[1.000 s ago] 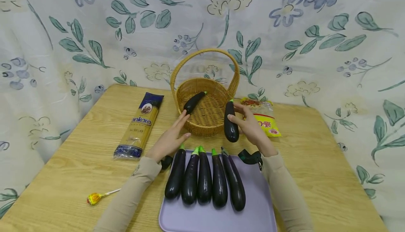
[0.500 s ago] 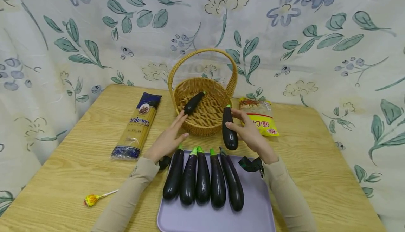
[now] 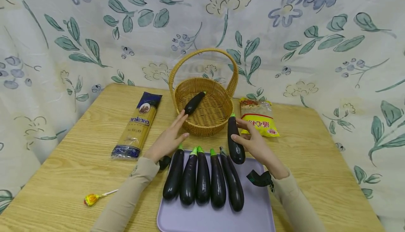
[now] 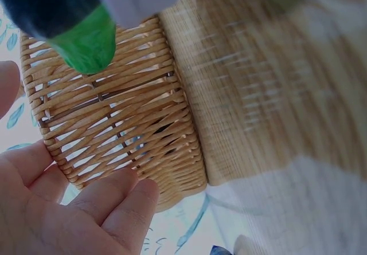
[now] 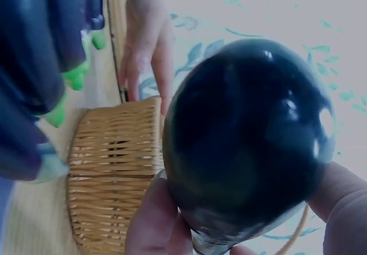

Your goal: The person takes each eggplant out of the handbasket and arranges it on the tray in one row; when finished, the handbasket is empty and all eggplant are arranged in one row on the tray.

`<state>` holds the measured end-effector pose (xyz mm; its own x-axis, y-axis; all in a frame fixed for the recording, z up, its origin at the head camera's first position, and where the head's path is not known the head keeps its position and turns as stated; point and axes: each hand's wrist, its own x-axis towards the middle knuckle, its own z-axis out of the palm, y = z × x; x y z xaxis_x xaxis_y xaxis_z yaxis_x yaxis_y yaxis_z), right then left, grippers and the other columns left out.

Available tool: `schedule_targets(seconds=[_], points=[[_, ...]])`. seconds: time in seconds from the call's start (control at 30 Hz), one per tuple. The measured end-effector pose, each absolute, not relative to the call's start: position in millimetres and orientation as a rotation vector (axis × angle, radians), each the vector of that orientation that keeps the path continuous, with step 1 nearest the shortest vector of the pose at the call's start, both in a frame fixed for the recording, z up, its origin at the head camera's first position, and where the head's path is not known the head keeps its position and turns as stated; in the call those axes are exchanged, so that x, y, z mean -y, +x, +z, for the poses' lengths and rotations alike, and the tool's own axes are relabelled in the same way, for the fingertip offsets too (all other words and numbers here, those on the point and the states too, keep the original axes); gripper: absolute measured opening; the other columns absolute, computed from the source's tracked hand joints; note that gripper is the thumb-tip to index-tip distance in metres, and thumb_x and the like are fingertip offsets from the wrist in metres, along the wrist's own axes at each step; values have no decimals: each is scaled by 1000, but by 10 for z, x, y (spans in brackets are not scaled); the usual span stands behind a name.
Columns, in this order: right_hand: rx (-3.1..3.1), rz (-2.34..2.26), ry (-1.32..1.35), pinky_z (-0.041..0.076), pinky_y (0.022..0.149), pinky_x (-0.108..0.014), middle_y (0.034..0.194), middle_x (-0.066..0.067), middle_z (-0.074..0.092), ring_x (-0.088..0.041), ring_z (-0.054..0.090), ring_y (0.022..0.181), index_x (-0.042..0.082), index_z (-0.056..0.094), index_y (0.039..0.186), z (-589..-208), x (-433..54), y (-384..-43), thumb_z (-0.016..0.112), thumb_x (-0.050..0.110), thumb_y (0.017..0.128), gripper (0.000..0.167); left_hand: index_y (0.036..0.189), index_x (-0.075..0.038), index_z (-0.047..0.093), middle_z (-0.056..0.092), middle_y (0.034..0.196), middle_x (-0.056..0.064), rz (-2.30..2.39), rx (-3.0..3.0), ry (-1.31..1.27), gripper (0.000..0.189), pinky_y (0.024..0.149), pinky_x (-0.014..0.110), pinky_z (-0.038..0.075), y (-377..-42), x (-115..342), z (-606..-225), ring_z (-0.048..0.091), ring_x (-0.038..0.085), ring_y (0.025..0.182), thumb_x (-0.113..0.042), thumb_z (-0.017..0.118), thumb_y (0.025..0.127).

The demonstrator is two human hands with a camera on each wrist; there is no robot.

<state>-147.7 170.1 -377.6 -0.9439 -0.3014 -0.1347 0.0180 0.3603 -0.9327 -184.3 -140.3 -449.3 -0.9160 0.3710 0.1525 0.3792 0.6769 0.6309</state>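
My right hand (image 3: 256, 144) grips a dark eggplant (image 3: 235, 140) between thumb and fingers, green stem up, over the far right part of the lilac tray (image 3: 256, 204). Its rounded end (image 5: 252, 123) fills much of the right wrist view. My left hand (image 3: 167, 137) rests its fingertips on the near left rim of the wicker basket (image 3: 202, 130); in the left wrist view its fingers (image 4: 123, 209) lie along the woven side. One eggplant (image 3: 194, 102) lies inside the basket. Several more eggplants (image 3: 203, 179) lie in a row on the tray, stems toward the basket.
A spaghetti pack (image 3: 137, 126) lies left of the basket, and a yellow food bag (image 3: 259, 117) right of it. A lollipop (image 3: 93, 199) is on the wooden table (image 3: 316, 161) at the left. A floral curtain (image 3: 284, 49) hangs behind.
My right hand has moved the held eggplant from beside the basket's right rim toward me and slightly right, over the tray. My left hand stays at the basket rim.
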Motion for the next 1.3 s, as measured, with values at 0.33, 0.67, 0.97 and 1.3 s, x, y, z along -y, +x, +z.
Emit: schedule_targets(seconds=[0.33,0.67,0.97,1.3], points=[[-2348,-1640,-231,59,74,-32,151,-22,30,-22,62,102,11,25,152,-3830,-1864,-1339,58,19,98,64,157,-19,12,-1,166,1,-1109,2859,-641,71,108,59,38,-1827,1387,-4472,36,41,139,-31,52,100],[-2394,-1564,-212,54,74,-29,151,-22,33,-20,61,97,11,25,152,-3901,-1934,-1255,61,23,96,67,157,-19,12,-4,165,-3,-1117,2860,-642,70,110,59,35,-1819,1385,-4502,34,40,141,-31,51,101],[-2388,-1567,-188,54,73,-29,151,-23,32,-20,62,99,9,24,152,-3918,-1965,-1186,60,22,97,68,157,-19,13,-6,164,-9,-1101,2873,-628,69,110,59,35,-1839,1398,-4490,34,39,141,-34,50,101],[-2371,-1557,-169,56,70,-30,149,-26,35,-23,63,102,9,26,151,-4019,-1993,-1107,61,22,96,67,157,-19,14,-2,166,-2,-1109,2863,-633,69,108,60,37,-1834,1391,-4480,34,39,142,-31,51,101]])
